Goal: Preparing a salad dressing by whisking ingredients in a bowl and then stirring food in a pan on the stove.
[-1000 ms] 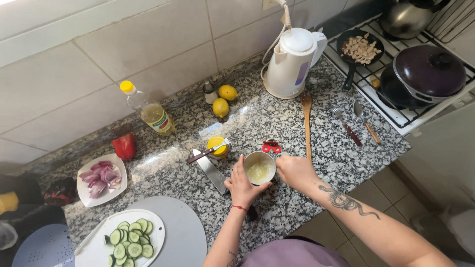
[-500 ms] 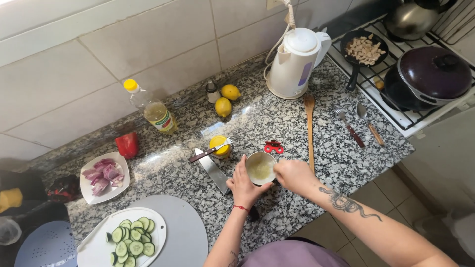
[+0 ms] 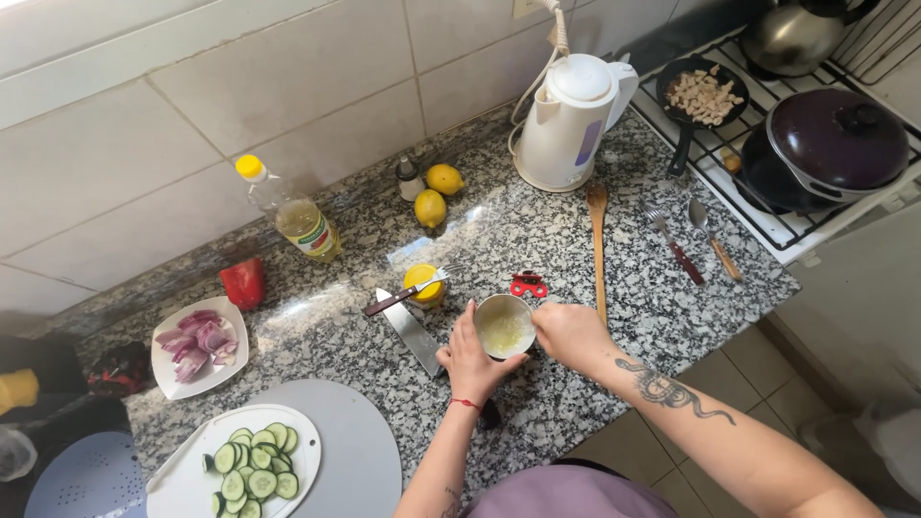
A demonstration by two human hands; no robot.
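1. Landmark: small white cup [image 3: 505,326] on the speckled granite counter [image 3: 614,384], near its front edge. Everything below is placed off it.
2. Left hand [image 3: 470,360] sits on the cup's near-left side, fingers wrapped against the wall, thumb up toward the rim. Gripping the cup.
3. Right hand [image 3: 571,334] is at the cup's right rim, touching it, fingers curled closed. Whether they pinch something small can't be told; fingertips are hidden behind the knuckles.
4. Key relation: cup lies between the two hands, left of the right fingers, up-right of the left palm. Both are in contact; neither is nearer. Cup stands upright, axis vertical, mouth open to the camera.
5. Cup look: round, white, short, holding a pale yellow-green wet mush that covers the bottom.
6. Left of the cup: a broad knife [image 3: 411,331] flat on the counter, blade pointing toward the front edge.
7. Behind-left of the cup: yellow-lidded jar [image 3: 424,286] with a fork [image 3: 403,295] resting across it.
8. Just behind the cup: small red clip-like item [image 3: 529,285].
9. Right of the cup: wooden spoon [image 3: 599,245], long axis running front-to-back.
10. Far left-front: plate of cucumber slices [image 3: 251,465]; beyond it, plate of red onion [image 3: 197,343].
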